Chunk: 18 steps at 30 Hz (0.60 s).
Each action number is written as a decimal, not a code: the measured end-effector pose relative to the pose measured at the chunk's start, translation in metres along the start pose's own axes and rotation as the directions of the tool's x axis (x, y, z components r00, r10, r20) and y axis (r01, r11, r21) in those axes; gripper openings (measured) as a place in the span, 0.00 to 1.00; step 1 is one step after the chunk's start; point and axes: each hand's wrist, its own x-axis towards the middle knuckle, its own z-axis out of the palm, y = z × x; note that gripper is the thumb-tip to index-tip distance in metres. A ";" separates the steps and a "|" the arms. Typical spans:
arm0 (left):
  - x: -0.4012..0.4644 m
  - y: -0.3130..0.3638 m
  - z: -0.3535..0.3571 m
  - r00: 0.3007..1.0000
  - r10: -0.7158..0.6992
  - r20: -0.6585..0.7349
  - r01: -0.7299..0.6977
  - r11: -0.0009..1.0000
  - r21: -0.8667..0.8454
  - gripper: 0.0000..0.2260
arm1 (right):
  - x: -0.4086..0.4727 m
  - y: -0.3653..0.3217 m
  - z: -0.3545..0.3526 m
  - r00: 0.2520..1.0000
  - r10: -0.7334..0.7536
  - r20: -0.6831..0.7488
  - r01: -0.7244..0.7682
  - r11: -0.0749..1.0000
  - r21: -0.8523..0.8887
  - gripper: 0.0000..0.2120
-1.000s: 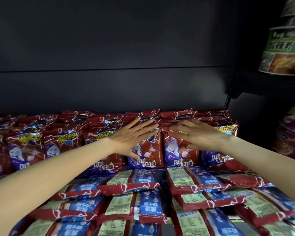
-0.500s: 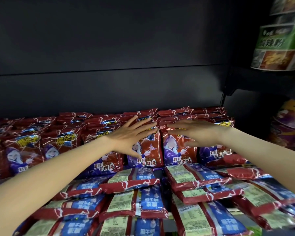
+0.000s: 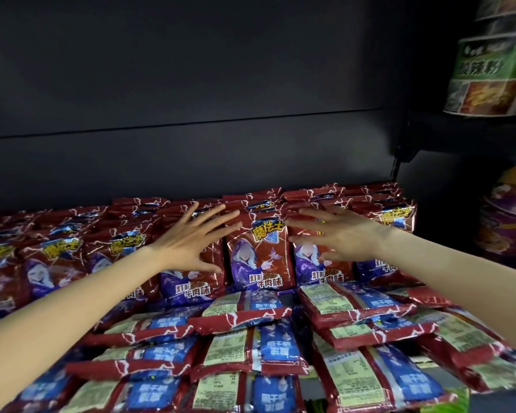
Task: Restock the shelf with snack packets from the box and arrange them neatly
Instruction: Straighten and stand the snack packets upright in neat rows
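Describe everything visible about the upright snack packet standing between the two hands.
The upright snack packet is glossy red foil with white crackle lines, a yellow logo on blue at top, a purple-hooded cartoon figure and white characters below. It stands facing front in the back row, flanked by like packets. Left hand and right hand spread open beside it.

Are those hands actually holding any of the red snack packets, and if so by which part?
Nothing is held. The left hand and right hand are spread flat, fingers straight, against the fronts of the upright red packets, not gripping any.

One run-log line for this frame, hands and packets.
left hand: open, fingers spread on upright packets | right hand: open, same row | flat packets: in front, backs up | grip: none
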 end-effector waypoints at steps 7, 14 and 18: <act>0.001 0.000 0.005 0.997 0.029 -0.066 -0.031 0.999 -0.023 0.44 | -0.002 -0.001 -0.008 1.000 -0.012 -0.014 0.012 1.000 -0.028 0.30; 0.004 0.007 -0.029 0.943 0.032 -0.332 -0.110 0.969 -0.220 0.24 | -0.062 -0.029 -0.090 0.992 0.015 -0.125 0.013 0.975 0.221 0.24; 0.026 0.041 -0.078 0.865 0.051 -0.498 -0.248 0.907 -0.339 0.15 | -0.127 -0.027 -0.106 0.951 0.197 -0.237 -0.064 0.879 0.473 0.21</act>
